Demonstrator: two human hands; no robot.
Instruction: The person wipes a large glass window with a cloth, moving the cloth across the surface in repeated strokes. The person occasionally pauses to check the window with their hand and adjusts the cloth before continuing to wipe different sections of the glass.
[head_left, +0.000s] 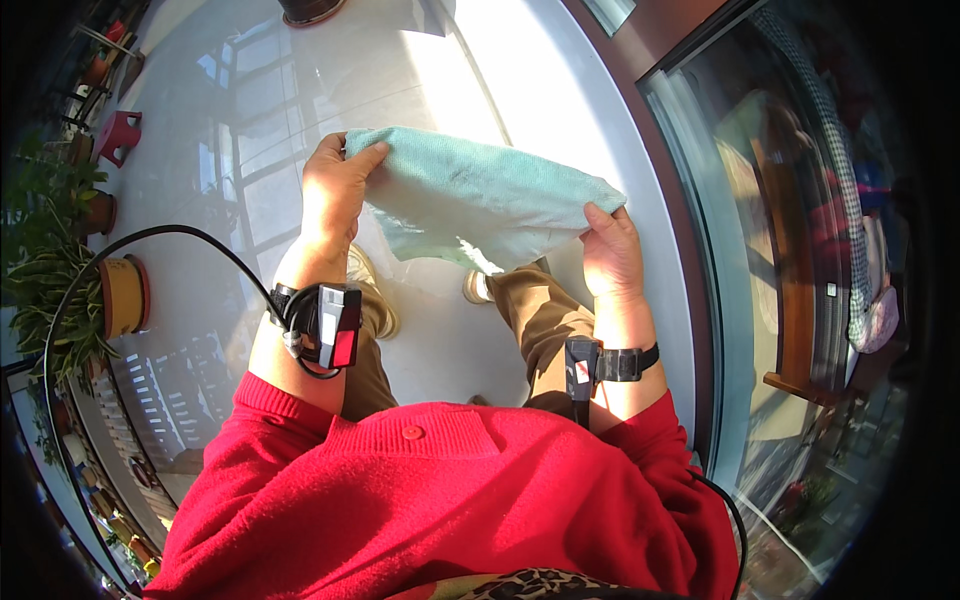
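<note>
A light turquoise cloth (480, 187), with dark smudges on it, is spread in the air between my two hands above the tiled floor. My left hand (334, 180) grips its left corner, thumb on top and fingers behind. At the right end, my right hand (613, 244) pinches the other corner between thumb and fingers. The cloth's lower edge hangs loosely, partly sunlit, over my feet. Each forearm wears a strapped black device with a cable.
Glass sliding doors in a brown frame (679, 165) run along the right. At the left stand a yellow plant pot (124, 298), a pink stool (118, 138) and more potted plants. Another pot (309, 10) is at the top. A black cable (161, 229) loops from my left forearm.
</note>
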